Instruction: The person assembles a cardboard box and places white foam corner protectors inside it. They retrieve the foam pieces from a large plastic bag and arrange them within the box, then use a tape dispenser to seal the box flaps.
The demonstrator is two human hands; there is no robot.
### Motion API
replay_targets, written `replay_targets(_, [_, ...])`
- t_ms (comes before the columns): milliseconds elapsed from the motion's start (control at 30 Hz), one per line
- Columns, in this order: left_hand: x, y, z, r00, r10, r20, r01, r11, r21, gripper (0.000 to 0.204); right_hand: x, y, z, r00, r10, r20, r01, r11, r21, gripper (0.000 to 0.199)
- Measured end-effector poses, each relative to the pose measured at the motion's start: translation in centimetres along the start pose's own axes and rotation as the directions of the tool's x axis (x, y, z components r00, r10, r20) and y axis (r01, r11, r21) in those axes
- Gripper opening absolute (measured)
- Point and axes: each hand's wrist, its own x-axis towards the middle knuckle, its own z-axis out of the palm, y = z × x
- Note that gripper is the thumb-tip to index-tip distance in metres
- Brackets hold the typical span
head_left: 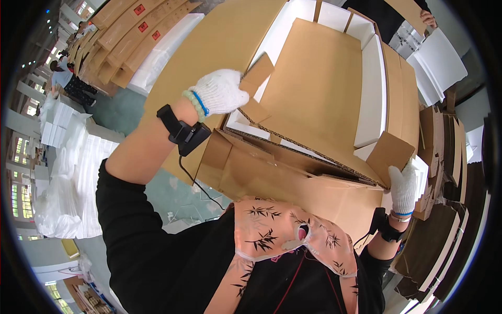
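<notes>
A large open cardboard box [230, 172] lies in front of me, its wide side flaps spread outward. White foam strips [372, 94] line its inner walls, and a flat brown cardboard sheet [314, 78] covers the inside. My left hand [219, 91], in a white knit glove, is closed on the cardboard at the near left corner, beside a small raised flap [257, 73]. At the near right corner, my gloved right hand [402, 189] grips the cardboard edge next to another upright flap [389, 152]. The right fingertips are partly hidden.
Beyond the far right corner, another person's hand [429, 19] holds a cardboard piece near white foam boards [439, 63]. Stacked cardboard [429, 246] stands at right. Wrapped white foam [78, 183] and leaning flat cartons [120, 36] are at left, with a person [70, 81] farther off.
</notes>
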Motion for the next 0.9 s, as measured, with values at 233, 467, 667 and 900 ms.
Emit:
replay_targets(233, [3.5, 1.6, -1.3, 0.858, -0.033, 0.513, -0.088, 0.974, 0.210, 0.035, 1.7, -1.8, 1.3, 0.936, -0.329, -0.126, 0.294, 0.927, -0.235, 0.041])
replay_targets(467, [3.2, -2.0, 2.8, 0.871, -0.193, 0.452, 0.188, 0.981, 0.057, 0.040, 3.4, 0.7, 4.2, 0.610, -0.652, 0.451, 0.714, 0.699, 0.045, 0.019])
replay_targets(667, [-4.7, -4.9, 8.8, 0.771, 0.611, 0.180, -0.631, 0.693, 0.347, 0.076, 3.5, 3.6, 8.0, 0.587, -0.730, 0.350, 0.763, 0.643, 0.063, 0.028])
replay_targets(900, [-4.0, -2.8, 11.2, 0.930, 0.253, 0.265, -0.340, 0.867, 0.366, 0.050, 3.8, 5.5, 10.1, 0.348, -0.920, 0.180, 0.927, 0.366, 0.080, 0.009])
